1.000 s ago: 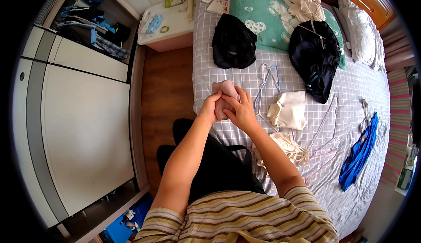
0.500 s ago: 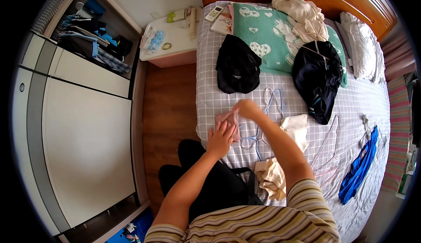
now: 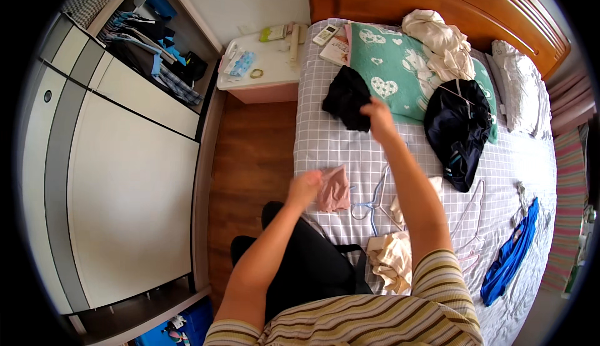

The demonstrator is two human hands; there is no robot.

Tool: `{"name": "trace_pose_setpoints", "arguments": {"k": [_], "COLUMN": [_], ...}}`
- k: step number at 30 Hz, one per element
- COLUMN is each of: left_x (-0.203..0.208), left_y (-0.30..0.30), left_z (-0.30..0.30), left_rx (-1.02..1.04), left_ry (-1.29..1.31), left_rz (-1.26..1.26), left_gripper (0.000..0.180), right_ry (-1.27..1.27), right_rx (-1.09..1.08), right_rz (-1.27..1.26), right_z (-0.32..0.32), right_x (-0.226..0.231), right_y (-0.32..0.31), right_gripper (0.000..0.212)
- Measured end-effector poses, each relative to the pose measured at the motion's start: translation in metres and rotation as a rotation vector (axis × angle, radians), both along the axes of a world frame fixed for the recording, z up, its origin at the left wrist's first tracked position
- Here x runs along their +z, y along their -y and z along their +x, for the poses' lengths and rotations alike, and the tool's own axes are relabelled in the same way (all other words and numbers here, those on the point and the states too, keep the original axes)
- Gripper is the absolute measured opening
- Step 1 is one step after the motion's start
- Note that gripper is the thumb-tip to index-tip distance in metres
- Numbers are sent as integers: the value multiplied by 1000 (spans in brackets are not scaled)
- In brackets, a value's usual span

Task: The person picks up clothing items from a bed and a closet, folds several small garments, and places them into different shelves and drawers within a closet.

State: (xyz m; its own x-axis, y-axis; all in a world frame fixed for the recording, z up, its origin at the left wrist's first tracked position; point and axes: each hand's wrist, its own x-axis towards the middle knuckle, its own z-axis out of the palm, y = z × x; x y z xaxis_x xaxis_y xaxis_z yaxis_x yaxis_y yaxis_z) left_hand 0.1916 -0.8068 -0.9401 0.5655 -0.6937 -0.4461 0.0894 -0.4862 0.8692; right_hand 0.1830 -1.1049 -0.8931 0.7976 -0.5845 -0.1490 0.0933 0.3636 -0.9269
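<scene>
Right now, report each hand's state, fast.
Left hand: blurred, at the edge of the folded pink cloth; grip cannot be told.
Right hand: closed, holding the black garment.

Black garment [image 3: 347, 98], pink cloth [image 3: 335, 191], grey bedsheet [image 3: 328, 143] with white grid

The load is carried by a bed [image 3: 312, 152], covered with a grey sheet [image 3: 350, 149] in a white grid pattern. A remote control [image 3: 325, 35] and a booklet [image 3: 335, 52] are placed beside a green heart-patterned pillow [image 3: 390, 90], which is partly overlapped by a dark garment [image 3: 458, 140]. A pink cloth [image 3: 334, 191] is positioned near the left edge; a blue hanger [image 3: 374, 205] and crumpled cream fabric [image 3: 391, 260] are located rightward. A blue garment [image 3: 511, 249] is laid along the right side.
</scene>
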Motion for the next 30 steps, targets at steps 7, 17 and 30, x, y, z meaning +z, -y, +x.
{"name": "trace_pose_setpoints", "arguments": {"k": [7,17,30], "left_x": [127,221,341], "left_y": [98,35,0], "left_z": [-8,-17,-31], "left_rx": [324,49,-345], "left_ry": [654,877,826], "left_rz": [-503,-457,-215], "left_gripper": [63,15,12], "right_ry": [279,-122,-562], "right_rx": [293,-243,455], "right_rz": [287,-258,-1426], "right_z": [-64,-193,-214], "right_x": [209,187,152], "right_y": [-20,25,-27], "right_gripper": [21,36,28]}}
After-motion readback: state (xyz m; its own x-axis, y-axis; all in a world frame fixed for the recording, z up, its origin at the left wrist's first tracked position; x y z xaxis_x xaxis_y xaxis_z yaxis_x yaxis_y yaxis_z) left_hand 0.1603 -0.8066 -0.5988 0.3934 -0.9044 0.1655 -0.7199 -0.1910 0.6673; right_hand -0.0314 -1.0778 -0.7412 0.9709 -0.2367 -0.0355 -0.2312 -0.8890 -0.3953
